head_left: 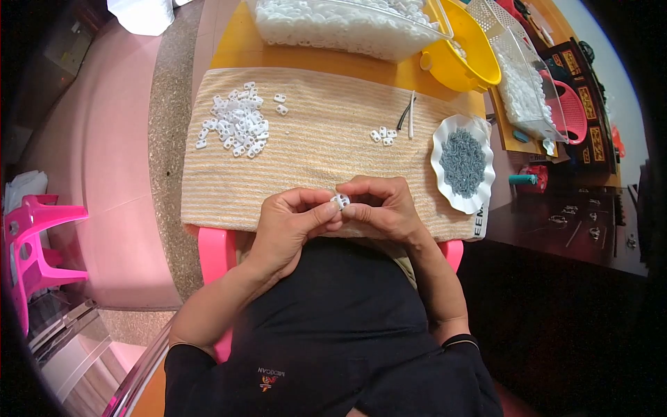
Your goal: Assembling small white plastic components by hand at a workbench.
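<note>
Just beyond my lap, over the near edge of the striped cloth, a small white plastic piece with dark holes is pinched between both hands. My left hand is closed, its thumb and fingertips on the piece's left side. From the right, the thumb and fingers of my right hand also grip it. A pile of similar white plastic pieces lies on the cloth at far left, two more beside it. Ahead and to the right sits a small cluster of white pieces. A white scalloped dish holds many tiny grey parts.
The striped cloth covers a yellow table. A black and a white thin stick lie on it. At the back stand a clear bin of white pieces and a yellow bucket. A pink stool is at left.
</note>
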Demonstrator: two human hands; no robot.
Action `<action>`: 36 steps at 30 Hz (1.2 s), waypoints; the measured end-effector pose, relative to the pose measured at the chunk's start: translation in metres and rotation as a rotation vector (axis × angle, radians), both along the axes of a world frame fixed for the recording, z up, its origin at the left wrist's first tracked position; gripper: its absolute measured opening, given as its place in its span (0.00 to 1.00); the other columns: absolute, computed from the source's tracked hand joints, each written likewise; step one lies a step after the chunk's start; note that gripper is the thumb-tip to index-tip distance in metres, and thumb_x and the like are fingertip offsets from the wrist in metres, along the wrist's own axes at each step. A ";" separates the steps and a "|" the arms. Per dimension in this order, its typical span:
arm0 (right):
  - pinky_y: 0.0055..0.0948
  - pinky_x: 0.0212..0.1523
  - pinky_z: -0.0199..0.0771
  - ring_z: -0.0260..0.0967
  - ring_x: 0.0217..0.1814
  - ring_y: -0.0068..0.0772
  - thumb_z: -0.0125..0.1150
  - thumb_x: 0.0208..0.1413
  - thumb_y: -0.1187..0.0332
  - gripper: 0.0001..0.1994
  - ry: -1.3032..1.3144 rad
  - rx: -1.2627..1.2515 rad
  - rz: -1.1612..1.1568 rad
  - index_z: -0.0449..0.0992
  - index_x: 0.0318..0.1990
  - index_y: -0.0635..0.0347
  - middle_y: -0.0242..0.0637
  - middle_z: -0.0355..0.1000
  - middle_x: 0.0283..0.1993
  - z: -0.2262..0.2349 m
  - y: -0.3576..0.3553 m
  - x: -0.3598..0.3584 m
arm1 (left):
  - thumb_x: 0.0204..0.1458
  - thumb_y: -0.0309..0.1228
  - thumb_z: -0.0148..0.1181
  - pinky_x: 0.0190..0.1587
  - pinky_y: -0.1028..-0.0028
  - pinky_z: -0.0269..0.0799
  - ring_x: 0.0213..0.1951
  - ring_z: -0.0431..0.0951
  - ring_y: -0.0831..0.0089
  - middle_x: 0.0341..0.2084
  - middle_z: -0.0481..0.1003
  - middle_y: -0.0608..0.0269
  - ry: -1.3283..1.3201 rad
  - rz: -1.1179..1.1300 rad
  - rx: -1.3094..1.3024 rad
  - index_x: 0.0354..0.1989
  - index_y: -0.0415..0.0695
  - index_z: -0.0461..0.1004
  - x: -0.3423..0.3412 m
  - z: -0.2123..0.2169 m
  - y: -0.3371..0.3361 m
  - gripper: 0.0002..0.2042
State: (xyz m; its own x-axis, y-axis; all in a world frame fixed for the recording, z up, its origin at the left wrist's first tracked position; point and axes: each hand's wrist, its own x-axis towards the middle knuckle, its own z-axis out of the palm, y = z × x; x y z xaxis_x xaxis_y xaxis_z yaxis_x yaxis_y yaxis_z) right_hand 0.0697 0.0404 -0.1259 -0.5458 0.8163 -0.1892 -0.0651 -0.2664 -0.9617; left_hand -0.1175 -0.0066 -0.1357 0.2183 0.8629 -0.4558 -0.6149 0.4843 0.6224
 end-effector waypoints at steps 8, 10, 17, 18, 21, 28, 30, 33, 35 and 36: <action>0.24 0.40 0.78 0.75 0.39 0.25 0.62 0.53 0.77 0.12 0.041 -0.084 -0.033 0.74 0.45 0.72 0.40 0.76 0.38 0.000 -0.001 0.001 | 0.53 0.22 0.60 0.38 0.77 0.79 0.33 0.79 0.74 0.32 0.78 0.58 -0.103 -0.022 -0.019 0.42 0.37 0.74 0.000 -0.003 0.001 0.09; 0.25 0.45 0.76 0.75 0.43 0.28 0.61 0.53 0.80 0.14 0.087 -0.178 -0.007 0.74 0.49 0.70 0.41 0.76 0.42 0.000 -0.001 0.003 | 0.52 0.22 0.61 0.38 0.76 0.80 0.33 0.79 0.74 0.32 0.78 0.59 -0.139 -0.022 -0.012 0.41 0.38 0.74 -0.001 -0.002 0.002 0.08; 0.26 0.44 0.76 0.75 0.42 0.28 0.61 0.54 0.80 0.14 0.098 -0.115 -0.011 0.73 0.48 0.71 0.41 0.76 0.42 -0.002 -0.004 0.002 | 0.53 0.23 0.61 0.39 0.75 0.80 0.33 0.80 0.73 0.32 0.78 0.59 -0.210 -0.039 -0.024 0.41 0.39 0.74 -0.002 -0.001 0.002 0.08; 0.25 0.44 0.76 0.74 0.42 0.28 0.61 0.54 0.80 0.14 0.126 -0.138 -0.019 0.73 0.48 0.71 0.40 0.75 0.41 -0.001 -0.005 0.001 | 0.53 0.23 0.61 0.39 0.75 0.80 0.33 0.80 0.73 0.32 0.78 0.59 -0.210 -0.040 -0.023 0.41 0.39 0.74 -0.002 -0.002 0.002 0.08; 0.25 0.43 0.75 0.74 0.41 0.27 0.61 0.53 0.80 0.14 0.169 -0.106 -0.031 0.74 0.48 0.70 0.39 0.73 0.40 -0.003 -0.005 -0.002 | 0.53 0.23 0.60 0.39 0.74 0.80 0.33 0.80 0.72 0.32 0.78 0.59 -0.232 -0.040 -0.038 0.41 0.40 0.74 -0.001 -0.003 0.001 0.07; 0.21 0.44 0.71 0.69 0.45 0.24 0.65 0.51 0.77 0.13 0.091 0.138 -0.035 0.77 0.46 0.66 0.38 0.68 0.45 -0.010 -0.004 0.000 | 0.55 0.25 0.59 0.38 0.78 0.78 0.36 0.79 0.74 0.35 0.78 0.59 -0.266 -0.051 -0.013 0.42 0.42 0.73 0.000 -0.002 0.000 0.07; 0.21 0.44 0.70 0.68 0.45 0.24 0.65 0.51 0.77 0.13 0.098 0.121 -0.040 0.77 0.46 0.66 0.38 0.68 0.46 -0.009 -0.005 -0.001 | 0.55 0.25 0.59 0.37 0.79 0.77 0.37 0.79 0.75 0.36 0.78 0.59 -0.266 -0.051 -0.005 0.42 0.42 0.73 0.001 -0.001 0.000 0.07; 0.21 0.45 0.69 0.67 0.46 0.24 0.66 0.50 0.76 0.14 0.112 0.095 -0.036 0.77 0.46 0.65 0.39 0.67 0.48 -0.006 -0.007 -0.004 | 0.55 0.24 0.59 0.37 0.80 0.76 0.38 0.78 0.75 0.36 0.78 0.60 -0.274 -0.047 0.011 0.40 0.43 0.72 0.000 0.000 0.000 0.06; 0.21 0.45 0.69 0.68 0.46 0.24 0.66 0.50 0.76 0.14 0.118 0.087 -0.031 0.77 0.46 0.65 0.40 0.68 0.48 -0.006 -0.008 -0.006 | 0.55 0.24 0.59 0.38 0.80 0.75 0.38 0.78 0.76 0.37 0.78 0.60 -0.307 -0.047 0.043 0.37 0.44 0.72 0.000 -0.003 -0.001 0.04; 0.22 0.45 0.69 0.68 0.46 0.24 0.66 0.51 0.76 0.13 0.124 0.093 -0.032 0.77 0.46 0.65 0.40 0.68 0.48 -0.005 -0.008 -0.006 | 0.55 0.24 0.59 0.38 0.80 0.75 0.38 0.78 0.76 0.37 0.78 0.60 -0.306 -0.048 0.043 0.37 0.44 0.72 0.000 -0.005 -0.002 0.04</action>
